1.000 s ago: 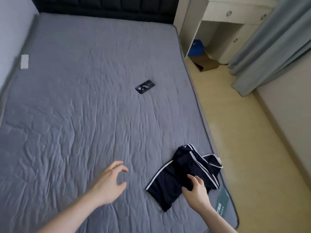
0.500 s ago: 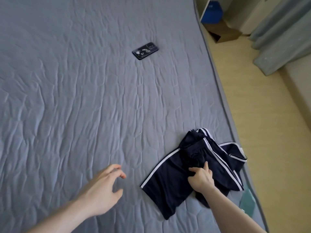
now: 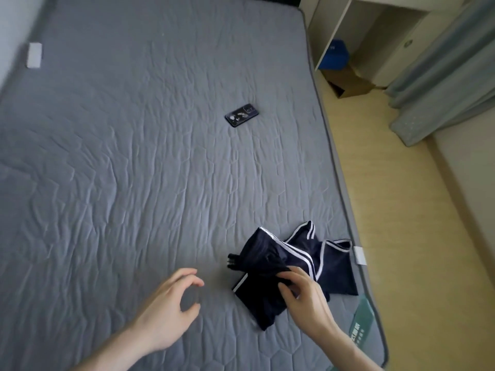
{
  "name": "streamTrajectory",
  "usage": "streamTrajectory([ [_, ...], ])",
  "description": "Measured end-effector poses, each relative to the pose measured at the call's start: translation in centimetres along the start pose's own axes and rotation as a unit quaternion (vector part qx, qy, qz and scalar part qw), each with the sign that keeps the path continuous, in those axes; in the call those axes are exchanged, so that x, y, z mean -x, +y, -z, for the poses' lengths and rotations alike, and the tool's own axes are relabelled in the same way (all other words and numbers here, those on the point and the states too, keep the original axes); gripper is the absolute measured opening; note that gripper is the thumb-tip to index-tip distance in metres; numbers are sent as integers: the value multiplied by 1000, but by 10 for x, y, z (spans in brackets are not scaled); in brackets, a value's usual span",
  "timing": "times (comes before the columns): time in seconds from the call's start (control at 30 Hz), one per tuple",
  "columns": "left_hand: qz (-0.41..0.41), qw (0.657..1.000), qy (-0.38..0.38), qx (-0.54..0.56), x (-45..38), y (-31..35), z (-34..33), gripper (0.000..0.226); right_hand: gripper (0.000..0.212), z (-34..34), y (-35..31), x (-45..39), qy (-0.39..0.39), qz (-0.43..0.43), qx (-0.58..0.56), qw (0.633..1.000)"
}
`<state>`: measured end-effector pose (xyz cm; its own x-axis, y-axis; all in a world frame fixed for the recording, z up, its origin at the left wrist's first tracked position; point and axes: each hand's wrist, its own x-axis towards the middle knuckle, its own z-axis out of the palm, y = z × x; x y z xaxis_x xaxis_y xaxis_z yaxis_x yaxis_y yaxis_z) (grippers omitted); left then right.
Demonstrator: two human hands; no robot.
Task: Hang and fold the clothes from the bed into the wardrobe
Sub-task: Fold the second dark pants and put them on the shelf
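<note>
A pair of dark navy shorts (image 3: 270, 261) with white side stripes lies crumpled near the right edge of the grey bed (image 3: 134, 183). My right hand (image 3: 305, 298) pinches the fabric at the middle of the shorts and lifts a fold of it. My left hand (image 3: 171, 303) hovers just left of the shorts with loosely curled fingers, holding nothing and apart from the cloth.
A black phone (image 3: 242, 115) lies on the mattress farther back. A white desk (image 3: 375, 28) stands past the bed's far right corner, with a blue bin (image 3: 334, 56) and a cardboard box (image 3: 348, 84) under it. Grey curtains (image 3: 450, 76) hang at the right over wooden floor (image 3: 401, 210).
My right hand has gathered and lifted the shorts' fabric, bunching it leftward. My left hand has shifted slightly toward the shorts. The view has tilted back up.
</note>
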<state>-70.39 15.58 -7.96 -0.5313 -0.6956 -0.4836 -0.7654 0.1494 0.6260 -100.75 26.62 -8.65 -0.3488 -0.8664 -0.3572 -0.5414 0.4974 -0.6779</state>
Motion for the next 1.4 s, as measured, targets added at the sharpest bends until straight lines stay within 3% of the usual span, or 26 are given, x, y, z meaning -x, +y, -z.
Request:
streamTrajectory([
  [0.07, -5, 1000, 20, 13, 27, 23, 34, 45, 35, 15, -64, 33, 2, 44, -58, 997],
  [0.13, -4, 999, 23, 35, 56, 42, 70, 73, 48, 28, -127, 66, 7, 83, -107, 991],
  [0.2, 4, 998, 9, 58, 85, 57, 104, 95, 46, 35, -183, 96, 10, 105, -149, 983],
  [0.27, 10, 997, -10, 81, 115, 62, 132, 82, 43, 35, -230, 124, 13, 113, -188, 976],
  [0.33, 9, 998, -8, 67, 147, 61, 153, 46, 40, 30, -268, 147, 16, 116, -197, 973],
  [0.43, 12, 995, 72, 69, 194, 47, 186, 11, 35, 24, -308, 172, 19, 119, -192, 974],
  [0.57, -9, 980, 179, 84, 253, 44, 256, 28, 37, 18, -327, 194, -15, 97, -137, 986],
  [0.67, -46, 992, 119, -17, 291, 57, 300, 45, 35, 6, -343, 208, -87, 85, -77, 990],
  [0.8, -79, 986, 106, -105, 321, 80, 335, 34, 96, -14, -398, 213, -153, 158, -5, 975],
  [0.87, -86, 981, 121, -121, 333, 86, 350, 30, 111, -24, -429, 212, -181, 217, 38, 959],
  [1.03, -111, 966, 152, -178, 367, 87, 388, 34, 84, -40, -488, 212, -227, 298, 95, 922],
  [1.17, -110, 943, 211, -234, 391, 80, 420, 37, 113, -32, -508, 213, -302, 265, 14, 916],
  [1.3, -136, 930, 246, -236, 407, 80, 440, 43, 69, -12, -535, 218, -341, 260, 17, 903],
  [1.4, -165, 925, 250, -236, 413, 88, 449, 43, 58, -4, -545, 219, -324, 279, 42, 903],
])
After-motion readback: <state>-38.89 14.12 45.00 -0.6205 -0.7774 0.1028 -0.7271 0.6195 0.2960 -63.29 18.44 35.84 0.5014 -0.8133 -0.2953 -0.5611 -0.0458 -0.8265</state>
